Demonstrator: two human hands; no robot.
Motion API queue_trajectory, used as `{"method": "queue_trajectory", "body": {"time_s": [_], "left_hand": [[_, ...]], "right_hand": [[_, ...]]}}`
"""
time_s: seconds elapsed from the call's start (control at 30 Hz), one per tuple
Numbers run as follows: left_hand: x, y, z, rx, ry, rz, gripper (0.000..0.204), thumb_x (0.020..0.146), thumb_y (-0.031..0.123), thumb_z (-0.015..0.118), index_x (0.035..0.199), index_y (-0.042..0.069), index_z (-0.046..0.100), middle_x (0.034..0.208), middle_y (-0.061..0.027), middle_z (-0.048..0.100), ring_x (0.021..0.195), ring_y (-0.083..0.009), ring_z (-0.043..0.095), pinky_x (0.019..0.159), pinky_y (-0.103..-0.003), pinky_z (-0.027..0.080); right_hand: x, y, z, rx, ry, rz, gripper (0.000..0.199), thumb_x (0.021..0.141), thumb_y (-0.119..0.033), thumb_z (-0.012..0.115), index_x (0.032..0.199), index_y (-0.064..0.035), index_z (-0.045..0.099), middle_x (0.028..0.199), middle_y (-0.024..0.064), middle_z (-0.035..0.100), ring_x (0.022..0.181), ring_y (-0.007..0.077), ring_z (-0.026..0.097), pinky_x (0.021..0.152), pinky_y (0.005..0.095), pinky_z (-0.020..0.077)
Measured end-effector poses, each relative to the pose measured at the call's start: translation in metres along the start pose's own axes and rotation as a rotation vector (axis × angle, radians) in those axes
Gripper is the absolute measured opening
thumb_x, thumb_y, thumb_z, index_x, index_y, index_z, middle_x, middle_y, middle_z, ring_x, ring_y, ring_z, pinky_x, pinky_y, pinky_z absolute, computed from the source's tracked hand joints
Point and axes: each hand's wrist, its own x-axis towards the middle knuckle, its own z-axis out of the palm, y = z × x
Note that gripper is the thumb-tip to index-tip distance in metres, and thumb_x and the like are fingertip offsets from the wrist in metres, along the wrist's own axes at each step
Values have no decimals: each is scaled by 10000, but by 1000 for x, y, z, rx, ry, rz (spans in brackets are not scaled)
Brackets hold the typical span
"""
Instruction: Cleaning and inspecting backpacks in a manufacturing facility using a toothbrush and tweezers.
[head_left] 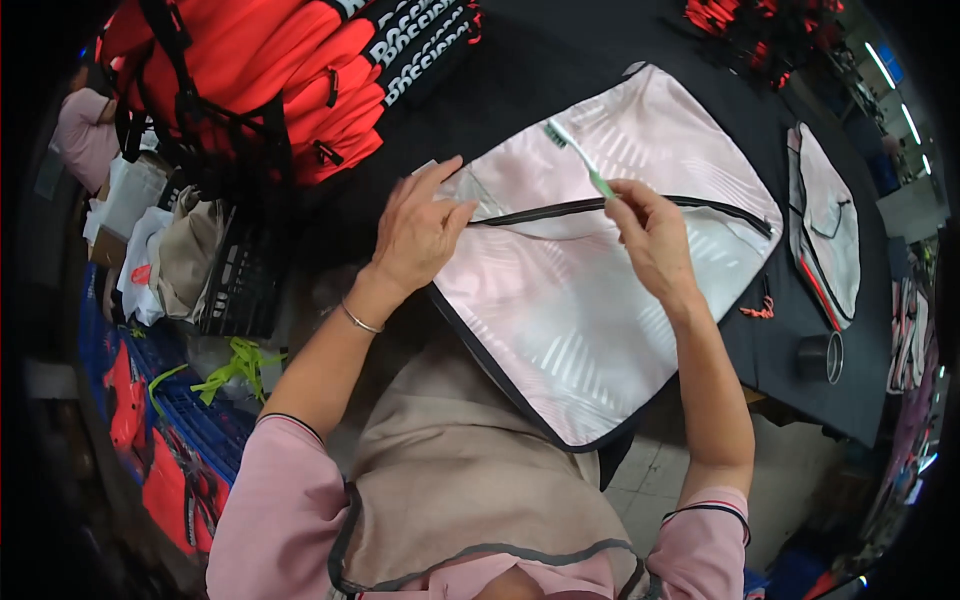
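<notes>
The pale pink bag panel (590, 290) lies on the black bench (560, 90). The left hand (420, 232) presses its zipper end, fingers together; the right hand (652, 232) pinches a green toothbrush (582, 160) over the zipper (560, 210).

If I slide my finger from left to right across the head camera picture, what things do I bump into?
Black crate → left hand → green toothbrush → right hand → small red tassel → second pink bag piece, with a dark metal cup below it.
</notes>
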Motion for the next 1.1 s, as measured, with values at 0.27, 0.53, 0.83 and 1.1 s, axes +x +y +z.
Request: {"method": "queue_trajectory", "body": {"time_s": [0.27,0.53,0.83,1.1], "left_hand": [[-13,-22,15,-361,-3,-368,346,707,137,812,957,10,610,1032,-123,657,980,-245,662,867,-328,510],[-10,-30,21,-437,-44,-408,363,733,126,782,1013,-7,593,965,-124,677,935,-228,678,887,-331,513],[-13,-31,27,-473,-8,-372,346,736,111,752,1004,3,563,971,-159,670,954,-331,673,884,-380,519],[-2,-37,27,-456,33,-175,290,741,7,687,999,1,555,945,-130,609,910,-266,633,860,-341,495]], "right_hand": [[-17,-3,52,-60,-174,-46,279,892,-29,634,1172,-37,636,935,154,669,753,263,671,698,348,523],[-17,19,73,-301,-77,-345,331,883,-55,643,1211,-90,630,930,132,626,736,316,646,651,408,528],[-13,22,50,-568,-255,-362,369,882,-55,613,1246,-111,600,945,110,609,734,323,643,627,424,517],[9,4,41,-554,-221,-361,308,896,-66,587,1199,-105,622,943,119,614,743,334,642,647,421,518]]}}
